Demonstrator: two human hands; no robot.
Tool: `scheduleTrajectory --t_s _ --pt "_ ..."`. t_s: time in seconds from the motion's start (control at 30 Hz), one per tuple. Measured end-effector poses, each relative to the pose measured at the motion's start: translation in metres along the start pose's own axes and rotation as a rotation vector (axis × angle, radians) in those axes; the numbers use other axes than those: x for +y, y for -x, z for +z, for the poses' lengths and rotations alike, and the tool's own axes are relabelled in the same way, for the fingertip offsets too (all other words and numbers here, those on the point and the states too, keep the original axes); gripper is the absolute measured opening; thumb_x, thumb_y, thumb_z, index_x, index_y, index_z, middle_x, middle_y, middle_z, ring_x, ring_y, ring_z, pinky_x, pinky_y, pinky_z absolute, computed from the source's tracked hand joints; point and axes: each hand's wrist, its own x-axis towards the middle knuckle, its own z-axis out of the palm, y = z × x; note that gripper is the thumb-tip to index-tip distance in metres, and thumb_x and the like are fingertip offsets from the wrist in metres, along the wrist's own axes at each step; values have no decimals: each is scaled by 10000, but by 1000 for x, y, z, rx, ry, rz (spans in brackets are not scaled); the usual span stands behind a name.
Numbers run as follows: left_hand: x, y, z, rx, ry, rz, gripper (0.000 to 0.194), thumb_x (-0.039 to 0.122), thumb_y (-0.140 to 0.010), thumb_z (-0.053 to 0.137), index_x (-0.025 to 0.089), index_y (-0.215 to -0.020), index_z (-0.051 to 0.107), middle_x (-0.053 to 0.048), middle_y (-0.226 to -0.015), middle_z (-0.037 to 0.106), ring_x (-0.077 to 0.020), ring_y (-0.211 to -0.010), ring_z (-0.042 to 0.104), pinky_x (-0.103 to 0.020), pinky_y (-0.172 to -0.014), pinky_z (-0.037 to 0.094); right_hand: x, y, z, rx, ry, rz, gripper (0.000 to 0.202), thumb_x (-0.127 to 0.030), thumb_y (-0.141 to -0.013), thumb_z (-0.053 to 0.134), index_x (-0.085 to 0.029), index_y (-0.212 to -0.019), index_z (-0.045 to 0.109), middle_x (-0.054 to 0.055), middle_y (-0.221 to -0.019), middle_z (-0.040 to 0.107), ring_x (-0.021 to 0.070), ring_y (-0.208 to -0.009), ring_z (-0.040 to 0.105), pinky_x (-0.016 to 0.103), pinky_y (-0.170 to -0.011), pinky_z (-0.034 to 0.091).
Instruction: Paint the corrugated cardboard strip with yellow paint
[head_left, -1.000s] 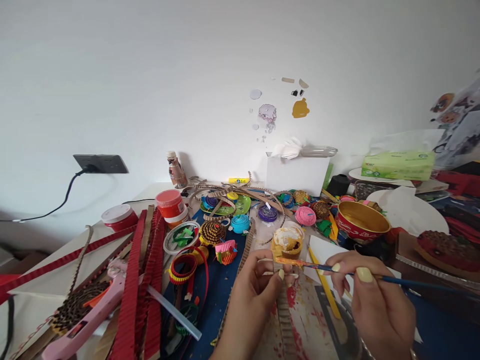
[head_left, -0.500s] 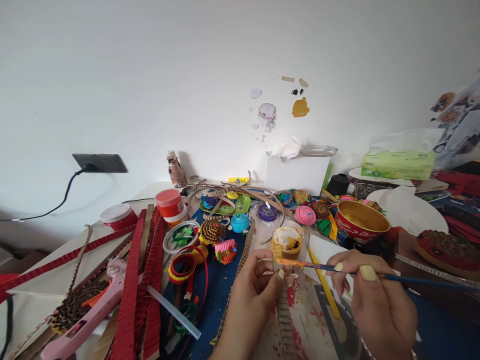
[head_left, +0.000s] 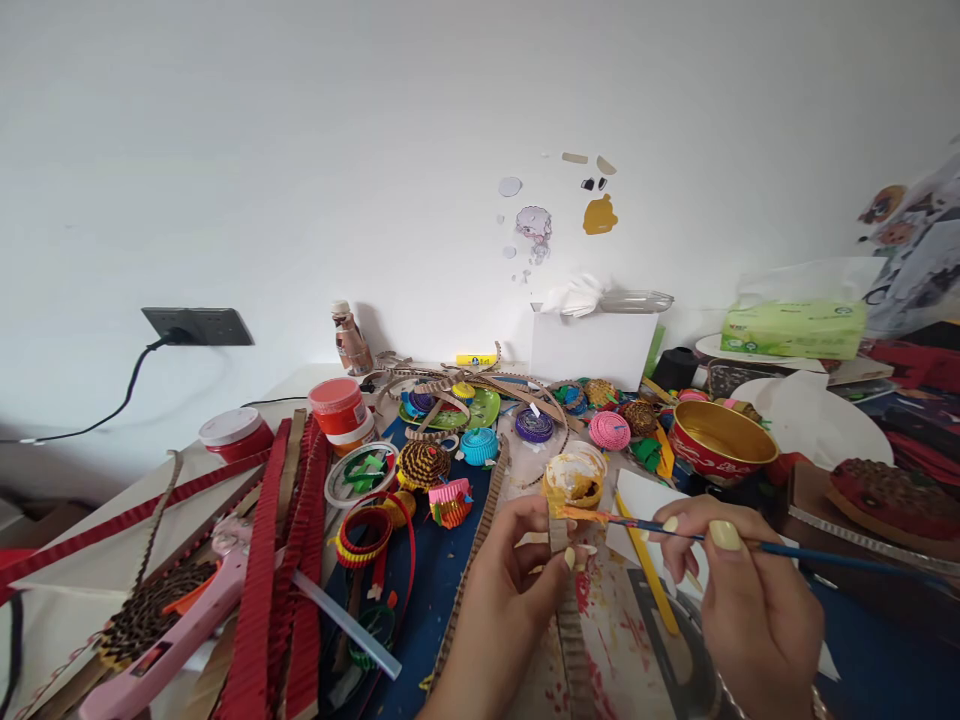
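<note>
L hand [head_left: 517, 585], lower centre, pinches corrugated strip [head_left: 557, 536], yellow-smeared up top; R hand [head_left: 750, 600], lower right, pinches paintbrush [head_left: 645, 526], tip at strip. Vs. a moment ago, L thumb's a bit lower, baring more strip (tiny shift), so coating's prob. ongoing. Beyond, centre: paint tub [head_left: 576, 488]. Red bowl [head_left: 720, 456], green tissue pack [head_left: 795, 328], both right: lettering illegible.

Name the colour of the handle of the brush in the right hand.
The brush handle is dark blue, seen best in the head view.
</note>
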Motion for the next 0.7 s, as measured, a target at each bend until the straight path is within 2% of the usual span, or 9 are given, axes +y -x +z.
scheduleTrajectory --t_s 0.17,0.27,0.4,0.57,0.7 --pt "-2 -1 2 75 7 25 183 147 -692 713 190 -804 574 59 -781 627 -72 -650 632 -191 -661 476 -5 -5 2 98 -72 43 220 -199 -925 401 -185 -803 583 5 -754 569 67 -486 493 241 -497 435" --pt "-3 -1 3 100 20 29 173 145 -686 717 191 -801 597 51 -777 635 -75 -631 620 -196 -638 473 -7 -9 2 134 -185 157 216 -252 -920 425 -181 -800 590 8 -663 572 82 -456 490 221 -421 409" --pt "-4 -1 2 105 5 31 164 145 -691 710 198 -800 600 48 -787 639 -87 -643 630 -199 -630 465 -8 -14 1 106 -289 327 183 -313 -873 525 -189 -796 634 -9 -583 543 74 -423 449 199 -381 391" --pt "-3 -2 0 78 -31 31 155 152 -705 698 193 -818 601 29 -815 646 -106 -684 644 -210 -650 471 -5 -18 1 107 -397 403 101 -303 -808 618 -216 -803 670 -43 -489 477 75 -395 430 192 -360 367" --pt "0 -3 -3 48 -64 12 160 152 -730 676 196 -856 586 20 -856 642 -111 -718 652 -230 -703 482 -1 -15 1 60 -335 428 116 -285 -802 629 -209 -875 678 -7 -579 579 78 -417 445 215 -395 403"
